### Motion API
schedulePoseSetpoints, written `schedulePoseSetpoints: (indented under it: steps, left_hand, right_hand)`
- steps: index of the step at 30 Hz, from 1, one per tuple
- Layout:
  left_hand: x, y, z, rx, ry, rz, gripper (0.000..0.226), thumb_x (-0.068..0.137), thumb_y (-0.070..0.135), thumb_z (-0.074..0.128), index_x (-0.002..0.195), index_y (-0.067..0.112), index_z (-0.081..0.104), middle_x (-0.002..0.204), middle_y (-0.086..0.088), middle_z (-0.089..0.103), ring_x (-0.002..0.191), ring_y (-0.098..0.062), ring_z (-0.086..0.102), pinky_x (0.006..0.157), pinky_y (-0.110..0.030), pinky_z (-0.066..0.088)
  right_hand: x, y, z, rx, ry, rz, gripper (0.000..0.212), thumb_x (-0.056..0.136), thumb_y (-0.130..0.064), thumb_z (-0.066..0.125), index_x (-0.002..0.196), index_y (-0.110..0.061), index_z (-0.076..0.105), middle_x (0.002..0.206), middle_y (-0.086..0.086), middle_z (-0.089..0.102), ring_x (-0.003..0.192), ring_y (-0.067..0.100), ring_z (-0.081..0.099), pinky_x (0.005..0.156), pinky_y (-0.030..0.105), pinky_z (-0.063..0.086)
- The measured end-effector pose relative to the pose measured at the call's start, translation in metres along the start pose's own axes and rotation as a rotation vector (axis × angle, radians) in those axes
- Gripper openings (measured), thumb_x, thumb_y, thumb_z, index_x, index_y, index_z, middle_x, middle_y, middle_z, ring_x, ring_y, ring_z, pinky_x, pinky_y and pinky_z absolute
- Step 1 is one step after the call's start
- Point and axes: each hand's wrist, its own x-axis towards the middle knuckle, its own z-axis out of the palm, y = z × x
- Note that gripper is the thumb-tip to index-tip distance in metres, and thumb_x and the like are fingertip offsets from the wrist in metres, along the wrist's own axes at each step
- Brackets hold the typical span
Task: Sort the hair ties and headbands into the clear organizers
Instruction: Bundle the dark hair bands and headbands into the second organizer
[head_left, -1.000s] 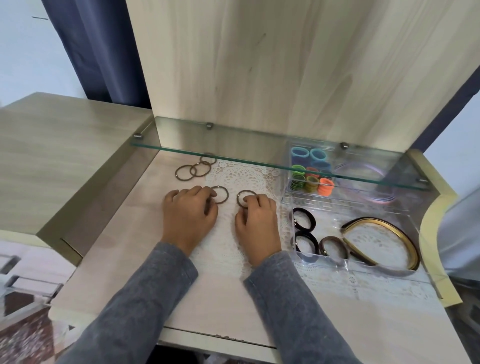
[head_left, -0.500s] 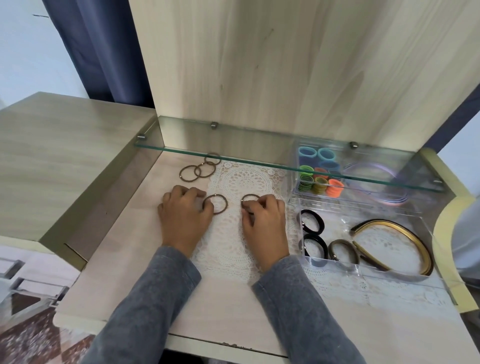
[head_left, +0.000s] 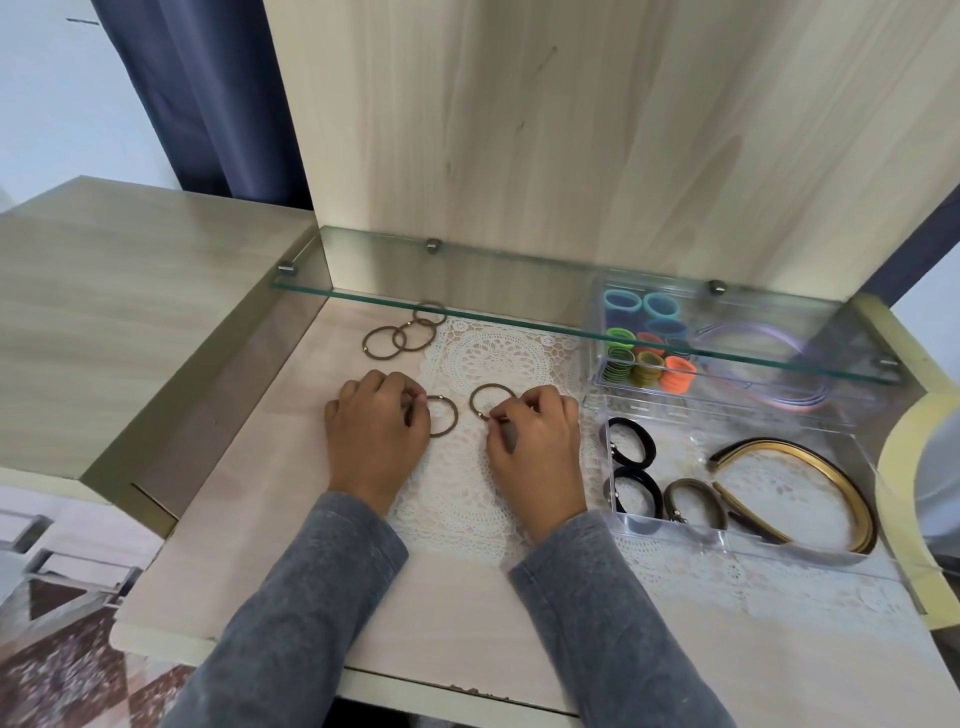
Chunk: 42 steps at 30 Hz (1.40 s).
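Observation:
My left hand (head_left: 375, 436) pinches a thin brown hair tie (head_left: 451, 415) lying on the tabletop. My right hand (head_left: 535, 441) pinches a second brown hair tie (head_left: 480, 392) on the lace doily (head_left: 493, 358). Three more brown hair ties (head_left: 400, 332) lie farther back under the glass shelf. To the right, a clear organizer (head_left: 670, 522) holds black hair ties (head_left: 631, 447), a brown one (head_left: 693, 499) and a gold headband (head_left: 810, 483). Behind it, a second clear organizer (head_left: 597, 376) holds coloured hair ties (head_left: 647, 358) and a lilac headband (head_left: 753, 332).
A glass shelf (head_left: 519, 309) hangs low over the back of the tabletop. A wooden back panel (head_left: 571, 130) rises behind it. A raised wooden surface (head_left: 119, 301) borders the left side. The tabletop's front edge (head_left: 363, 680) lies near my sleeves.
Both hands have curled their fingers onto the two nearest brown hair ties, going from resting on them to pinching them. The ties have shifted only slightly.

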Motion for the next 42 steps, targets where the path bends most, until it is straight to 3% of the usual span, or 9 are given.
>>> schedulePoseSetpoints:
  steps: [11, 19, 25, 31, 37, 42]
  left_hand:
    - [0.000, -0.003, -0.004, -0.111, 0.210, 0.189, 0.005, 0.095, 0.011, 0.058, 0.094, 0.013, 0.062, 0.094, -0.003, 0.060, 0.079, -0.023, 0.048, 0.071, -0.037, 0.042]
    - [0.001, -0.011, -0.013, -0.057, 0.111, 0.305, 0.007, 0.092, 0.015, 0.064, 0.094, 0.021, 0.063, 0.092, 0.008, 0.065, 0.080, -0.020, 0.055, 0.070, -0.035, 0.040]
    - [-0.004, -0.021, -0.014, -0.131, -0.100, 0.394, 0.012, 0.089, 0.019, 0.069, 0.094, 0.029, 0.064, 0.091, 0.023, 0.057, 0.083, -0.012, 0.055, 0.077, -0.034, 0.040]
    - [-0.004, -0.022, -0.011, -0.113, -0.179, 0.395, 0.011, 0.089, 0.022, 0.069, 0.095, 0.031, 0.065, 0.094, 0.016, 0.063, 0.088, -0.015, 0.057, 0.078, -0.031, 0.031]
    - [-0.007, -0.018, -0.015, -0.169, -0.159, 0.293, 0.022, 0.089, 0.012, 0.063, 0.095, 0.033, 0.063, 0.095, 0.021, 0.058, 0.093, -0.007, 0.052, 0.084, -0.032, 0.030]
    - [-0.006, -0.018, -0.016, -0.212, -0.057, 0.156, 0.032, 0.082, 0.010, 0.043, 0.098, 0.026, 0.065, 0.095, 0.011, 0.061, 0.092, -0.016, 0.058, 0.086, -0.045, 0.046]
  right_hand:
    - [0.000, 0.000, 0.001, -0.034, 0.059, -0.045, 0.003, 0.082, -0.012, 0.069, 0.085, -0.012, 0.069, 0.091, 0.004, 0.052, 0.087, 0.022, 0.045, 0.072, 0.034, 0.042]
    - [0.002, 0.004, 0.003, 0.037, 0.085, 0.013, 0.005, 0.086, -0.009, 0.062, 0.089, -0.011, 0.066, 0.093, 0.005, 0.051, 0.090, 0.019, 0.039, 0.079, 0.032, 0.041]
    - [0.003, 0.005, -0.002, 0.189, 0.120, 0.093, 0.010, 0.086, -0.003, 0.062, 0.088, -0.012, 0.064, 0.094, 0.000, 0.047, 0.092, 0.016, 0.037, 0.077, 0.019, 0.024]
    - [0.003, 0.004, -0.009, 0.381, 0.020, 0.055, 0.009, 0.088, -0.008, 0.063, 0.091, -0.016, 0.067, 0.093, -0.001, 0.046, 0.094, 0.012, 0.035, 0.085, 0.004, 0.025]
    - [0.003, 0.004, -0.006, 0.332, -0.058, -0.059, 0.012, 0.086, -0.011, 0.066, 0.092, -0.022, 0.069, 0.090, -0.003, 0.043, 0.092, 0.013, 0.036, 0.085, 0.014, 0.029]
    - [0.002, 0.003, -0.007, 0.252, -0.140, -0.094, 0.010, 0.088, -0.018, 0.065, 0.091, -0.027, 0.068, 0.091, -0.004, 0.040, 0.092, 0.015, 0.035, 0.083, 0.032, 0.039]
